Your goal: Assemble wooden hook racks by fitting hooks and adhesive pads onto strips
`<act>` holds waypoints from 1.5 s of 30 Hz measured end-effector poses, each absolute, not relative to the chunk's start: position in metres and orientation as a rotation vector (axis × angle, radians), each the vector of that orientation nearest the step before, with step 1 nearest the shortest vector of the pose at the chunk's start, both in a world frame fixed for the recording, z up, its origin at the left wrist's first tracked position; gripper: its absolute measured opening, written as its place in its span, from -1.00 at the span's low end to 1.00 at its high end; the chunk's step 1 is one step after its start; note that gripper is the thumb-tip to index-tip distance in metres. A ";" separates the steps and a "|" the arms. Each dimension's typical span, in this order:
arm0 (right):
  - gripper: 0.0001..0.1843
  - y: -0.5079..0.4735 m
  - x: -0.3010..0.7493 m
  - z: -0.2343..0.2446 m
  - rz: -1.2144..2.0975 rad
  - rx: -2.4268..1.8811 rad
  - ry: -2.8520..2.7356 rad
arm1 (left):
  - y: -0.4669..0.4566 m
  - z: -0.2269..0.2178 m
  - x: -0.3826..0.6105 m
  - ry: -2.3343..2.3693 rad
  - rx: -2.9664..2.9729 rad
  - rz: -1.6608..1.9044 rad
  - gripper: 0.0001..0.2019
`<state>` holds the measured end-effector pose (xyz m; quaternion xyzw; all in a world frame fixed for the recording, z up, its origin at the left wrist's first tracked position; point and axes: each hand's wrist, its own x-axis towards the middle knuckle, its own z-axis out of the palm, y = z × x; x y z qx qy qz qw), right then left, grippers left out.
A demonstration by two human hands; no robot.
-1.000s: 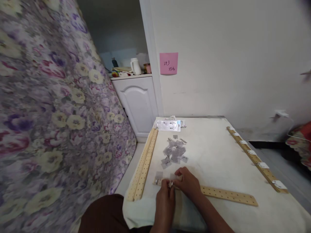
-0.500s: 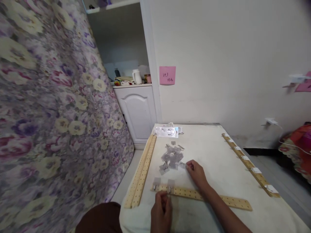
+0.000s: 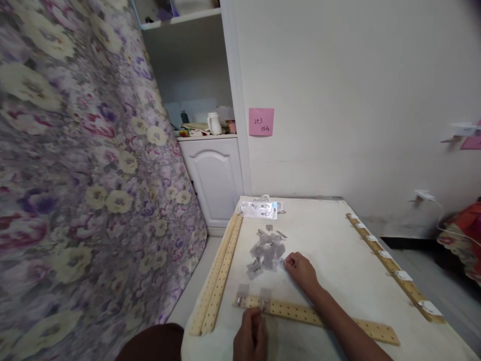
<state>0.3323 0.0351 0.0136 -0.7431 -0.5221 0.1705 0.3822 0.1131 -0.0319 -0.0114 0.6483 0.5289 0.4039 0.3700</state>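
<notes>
My right hand reaches to the right edge of a heap of small clear hooks on the white table, its fingers curled and pinched at a piece there. My left hand is curled closed at the near end of a perforated wooden strip that lies across the table in front of me. Two clear hooks sit on that strip's left end. What my left fingers hold, if anything, is hidden.
Two more wooden strips lie along the table's left edge, and another with several white hooks along the right edge. A clear packet lies at the far end. A floral mattress leans at left; white cupboard beyond.
My right hand left the strip and went forward to the heap of hooks. My left hand drew back toward me. The view tilted up a little.
</notes>
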 end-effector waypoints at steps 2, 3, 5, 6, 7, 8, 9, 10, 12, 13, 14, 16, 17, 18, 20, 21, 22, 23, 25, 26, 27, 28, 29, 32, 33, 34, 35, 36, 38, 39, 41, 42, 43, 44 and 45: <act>-0.90 0.031 0.335 0.016 0.443 -1.868 -1.346 | -0.032 -0.011 0.113 1.355 1.682 1.046 -0.69; -0.90 0.028 0.337 0.018 0.448 -1.854 -1.352 | -0.032 -0.010 0.113 1.349 1.689 1.053 -0.70; -0.90 0.021 0.342 0.021 0.462 -1.827 -1.355 | -0.033 -0.007 0.113 1.338 1.696 1.064 -0.72; -0.89 0.016 0.345 0.022 0.472 -1.815 -1.354 | -0.034 -0.005 0.113 1.337 1.697 1.065 -0.73; -0.89 0.011 0.348 0.023 0.484 -1.804 -1.350 | -0.034 -0.003 0.112 1.336 1.695 1.062 -0.74; -0.87 0.006 0.350 0.025 0.499 -1.793 -1.344 | -0.035 0.000 0.112 1.330 1.694 1.051 -0.74; -0.85 0.000 0.352 0.025 0.514 -1.781 -1.337 | -0.036 0.004 0.112 1.325 1.688 1.036 -0.75; -0.83 -0.006 0.354 0.026 0.529 -1.771 -1.329 | -0.037 0.007 0.112 1.321 1.680 1.016 -0.75; -0.79 -0.018 0.354 0.025 0.549 -1.757 -1.309 | -0.039 0.014 0.111 1.321 1.661 0.986 -0.76; -0.78 -0.024 0.354 0.023 0.553 -1.750 -1.301 | -0.039 0.016 0.110 1.326 1.649 0.982 -0.76; -0.77 -0.029 0.354 0.022 0.548 -1.744 -1.295 | -0.040 0.018 0.110 1.334 1.634 0.986 -0.75; -0.78 -0.038 0.354 0.017 0.494 -1.740 -1.268 | -0.041 0.020 0.110 1.348 1.594 1.012 -0.73; -0.78 -0.041 0.354 0.016 0.459 -1.740 -1.255 | -0.042 0.021 0.111 1.353 1.571 1.030 -0.72; -0.78 -0.043 0.355 0.014 0.428 -1.739 -1.246 | -0.043 0.021 0.112 1.354 1.551 1.048 -0.71; -0.79 -0.046 0.358 0.013 0.397 -1.727 -1.233 | -0.046 0.021 0.116 1.338 1.528 1.073 -0.68; -0.79 -0.047 0.360 0.013 0.399 -1.714 -1.221 | -0.049 0.021 0.120 1.325 1.521 1.083 -0.67; -0.79 -0.048 0.361 0.014 0.411 -1.698 -1.205 | -0.051 0.022 0.124 1.309 1.515 1.091 -0.66; -0.78 -0.049 0.363 0.016 0.429 -1.682 -1.181 | -0.054 0.023 0.129 1.292 1.508 1.098 -0.66; -0.77 -0.051 0.365 0.020 0.488 -1.653 -1.134 | -0.060 0.028 0.140 1.252 1.501 1.095 -0.66; -0.77 -0.052 0.365 0.023 0.528 -1.639 -1.121 | -0.062 0.031 0.147 1.227 1.504 1.078 -0.68; -0.76 -0.053 0.364 0.026 0.573 -1.622 -1.113 | -0.064 0.035 0.153 1.197 1.513 1.045 -0.70; -0.75 -0.054 0.362 0.029 0.618 -1.603 -1.105 | -0.065 0.039 0.160 1.165 1.523 1.003 -0.73; -0.75 -0.056 0.359 0.033 0.663 -1.579 -1.095 | -0.066 0.042 0.166 1.133 1.525 0.956 -0.75; -0.75 -0.062 0.348 0.046 0.769 -1.492 -1.108 | -0.064 0.052 0.182 1.057 1.441 0.879 -0.78; -0.76 -0.065 0.344 0.051 0.772 -1.470 -1.131 | -0.062 0.054 0.185 1.047 1.401 0.882 -0.78; -0.78 -0.068 0.340 0.056 0.755 -1.457 -1.163 | -0.060 0.055 0.187 1.045 1.368 0.891 -0.77; -0.80 -0.070 0.337 0.061 0.720 -1.453 -1.201 | -0.057 0.057 0.187 1.049 1.341 0.902 -0.77; -0.83 -0.073 0.334 0.066 0.677 -1.453 -1.245 | -0.055 0.058 0.186 1.054 1.315 0.918 -0.76; -0.88 -0.077 0.331 0.073 0.608 -1.447 -1.343 | -0.052 0.063 0.181 1.049 1.251 0.944 -0.76; -0.90 -0.078 0.331 0.075 0.582 -1.438 -1.392 | -0.051 0.066 0.178 1.033 1.213 0.952 -0.76; -0.93 -0.079 0.330 0.077 0.547 -1.412 -1.483 | -0.051 0.072 0.172 0.992 1.142 0.956 -0.74; -0.93 -0.080 0.330 0.077 0.535 -1.398 -1.524 | -0.052 0.075 0.171 0.981 1.113 0.946 -0.72; -0.93 -0.080 0.330 0.077 0.528 -1.384 -1.560 | -0.053 0.077 0.170 0.980 1.091 0.931 -0.70; -0.92 -0.080 0.329 0.076 0.526 -1.372 -1.591 | -0.054 0.077 0.169 0.990 1.076 0.918 -0.69; -0.91 -0.080 0.329 0.075 0.527 -1.359 -1.616 | -0.055 0.077 0.169 1.005 1.066 0.906 -0.70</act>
